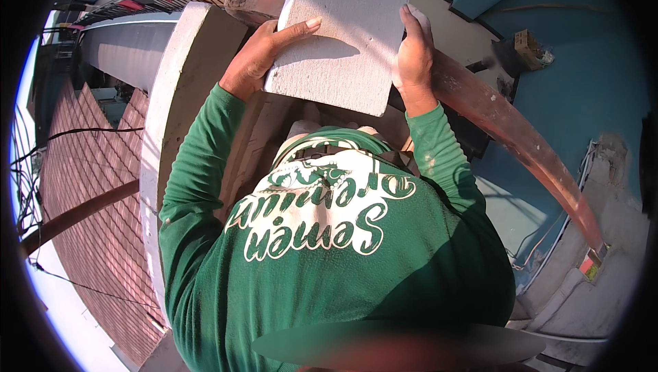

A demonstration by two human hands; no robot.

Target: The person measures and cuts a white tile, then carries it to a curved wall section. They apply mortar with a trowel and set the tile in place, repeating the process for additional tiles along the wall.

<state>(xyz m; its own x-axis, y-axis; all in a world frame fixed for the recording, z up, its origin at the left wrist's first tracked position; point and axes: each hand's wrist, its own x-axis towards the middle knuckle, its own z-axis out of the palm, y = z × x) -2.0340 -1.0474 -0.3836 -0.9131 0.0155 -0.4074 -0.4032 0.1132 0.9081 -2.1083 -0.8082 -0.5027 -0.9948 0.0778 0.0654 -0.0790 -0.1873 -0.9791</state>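
Between my two hands I hold a large white lightweight concrete block (343,50) at the top middle of the head view. My left hand (264,53) grips its left edge, with the thumb lying across the broad face. My right hand (415,50) clasps the opposite edge, its thumb along the side. The fingers of both hands are mostly hidden behind the block. Sunlight falls on the face, and the left thumb casts a dark shadow there. Long green sleeves cover both my arms.
A pale wall (179,84) runs along my left, with a red tiled roof (96,187) beyond it. To the right a reddish-brown beam (510,128) slants downward. A cardboard box (529,50) sits at the upper right. Cables (89,132) hang at the far left.
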